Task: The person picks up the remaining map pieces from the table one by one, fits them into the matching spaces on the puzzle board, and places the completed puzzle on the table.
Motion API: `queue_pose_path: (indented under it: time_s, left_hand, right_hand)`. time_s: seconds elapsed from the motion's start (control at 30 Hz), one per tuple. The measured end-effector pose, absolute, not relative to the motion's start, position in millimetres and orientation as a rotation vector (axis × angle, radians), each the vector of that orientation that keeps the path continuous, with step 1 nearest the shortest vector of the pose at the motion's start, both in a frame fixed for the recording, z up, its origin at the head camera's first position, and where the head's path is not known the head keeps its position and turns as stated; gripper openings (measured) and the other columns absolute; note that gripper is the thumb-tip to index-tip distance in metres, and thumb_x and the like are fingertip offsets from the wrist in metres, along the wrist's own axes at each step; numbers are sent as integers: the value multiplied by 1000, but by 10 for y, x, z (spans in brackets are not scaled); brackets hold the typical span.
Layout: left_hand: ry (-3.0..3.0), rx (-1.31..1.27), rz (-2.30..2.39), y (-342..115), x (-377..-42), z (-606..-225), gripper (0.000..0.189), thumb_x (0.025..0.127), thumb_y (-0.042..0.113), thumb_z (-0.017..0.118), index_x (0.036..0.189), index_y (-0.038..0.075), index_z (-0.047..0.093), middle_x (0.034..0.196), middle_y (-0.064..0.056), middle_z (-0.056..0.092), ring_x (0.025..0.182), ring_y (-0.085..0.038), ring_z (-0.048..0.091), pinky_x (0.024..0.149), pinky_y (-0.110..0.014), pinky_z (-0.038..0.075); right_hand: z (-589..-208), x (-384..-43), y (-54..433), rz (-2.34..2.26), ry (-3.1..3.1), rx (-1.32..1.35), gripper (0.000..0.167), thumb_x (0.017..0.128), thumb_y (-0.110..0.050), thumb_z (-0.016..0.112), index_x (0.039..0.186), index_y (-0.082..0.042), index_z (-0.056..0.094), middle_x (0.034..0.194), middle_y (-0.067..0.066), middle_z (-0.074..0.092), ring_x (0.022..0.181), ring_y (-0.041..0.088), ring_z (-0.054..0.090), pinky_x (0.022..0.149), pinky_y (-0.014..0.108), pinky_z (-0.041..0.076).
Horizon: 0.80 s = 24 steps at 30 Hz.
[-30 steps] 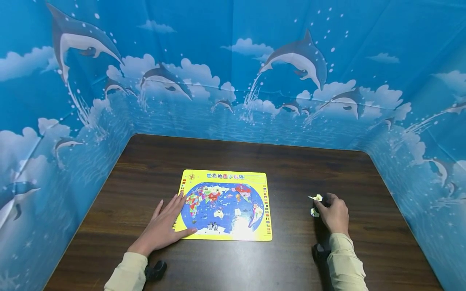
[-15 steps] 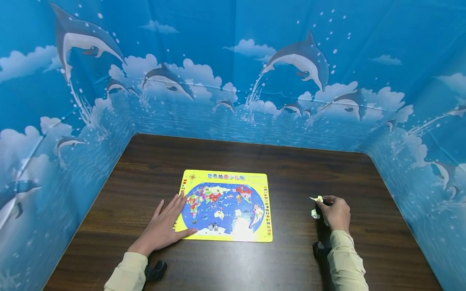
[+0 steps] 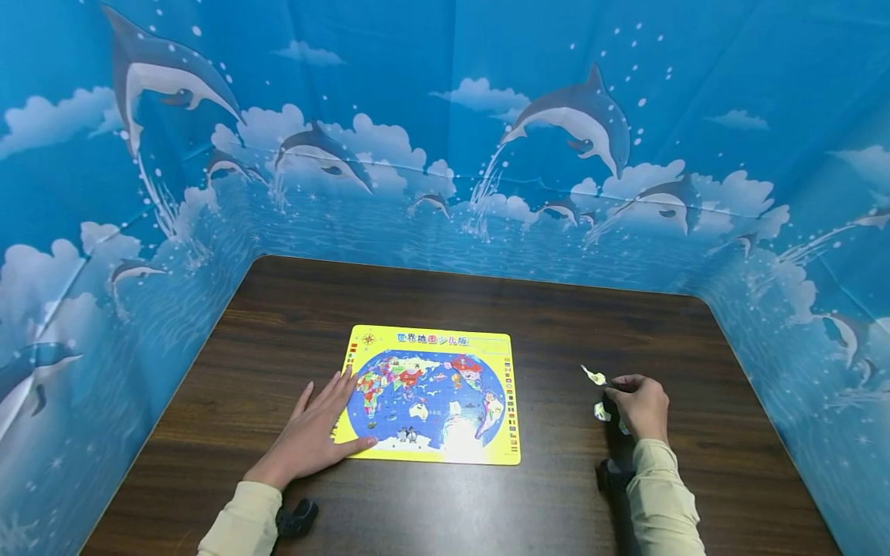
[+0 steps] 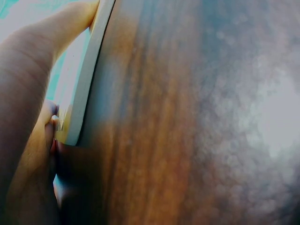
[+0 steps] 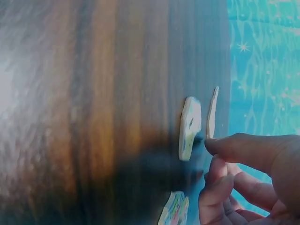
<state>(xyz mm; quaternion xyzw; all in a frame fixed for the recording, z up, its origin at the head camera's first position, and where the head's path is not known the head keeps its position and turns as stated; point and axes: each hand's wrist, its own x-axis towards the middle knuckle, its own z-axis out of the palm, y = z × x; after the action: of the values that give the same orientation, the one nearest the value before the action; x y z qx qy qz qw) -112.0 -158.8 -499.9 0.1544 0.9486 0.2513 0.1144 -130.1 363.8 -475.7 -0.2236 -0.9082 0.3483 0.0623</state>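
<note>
blue dolphin-printed cloth [image 3: 431,154] hangs behind a dark wood table [image 3: 556,324], on which a yellow-bordered map board [image 3: 427,395] lies flat. the left hand [image 3: 313,435] rests on the board's left side, fingers straight and thumb spread wide. well apart from it, to the right of the board, the right hand [image 3: 641,405] pinches a slim pale piece [image 5: 212,114] between thumb and finger; a second piece [image 3: 602,412] lies just beside the fingertips, a third piece [image 3: 623,427] partly behind the hand.
</note>
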Motion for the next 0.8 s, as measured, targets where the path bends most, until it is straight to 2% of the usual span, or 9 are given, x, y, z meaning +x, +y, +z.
queue_pose_path:
  time_s: [0.2,0.3,0.5,0.8]
  left_hand:
    - [2792,449,726,-1582,-1112,-4998,113,83,75,66,165,8,26,172,-11,17,159,-35,13,123,-64,-1]
    - [2787,445,720,-1580,-1097,-5016,113,83,77,65,165,10,25,172,-9,17,159,-34,12,124,-64,-2]
    - [2792,444,731,-1590,-1093,-5027,113,83,77,66,165,10,26,172,-10,17,159,-35,13,123,-64,-1]
    - [2793,446,715,-1581,-1122,-5006,113,83,78,65,165,9,26,172,-10,17,159,-35,13,123,-64,-1]
  right_hand:
    - [-4791,-1374,3604,1042,-2769,-590,36,89,-13,77,117,8,70,108,29,72,104,49,65,91,60,48]
    - [-4812,-1392,3591,1000,-2797,-572,37,90,-17,78,119,6,72,113,28,72,107,50,64,92,62,48]
    - [-4824,-1406,3582,984,-2799,-552,26,91,-15,79,109,3,78,108,25,75,106,50,66,90,61,50]
    - [-4784,-1407,3581,1009,-2819,-569,16,91,-10,77,93,5,75,93,21,75,87,38,67,75,47,50]
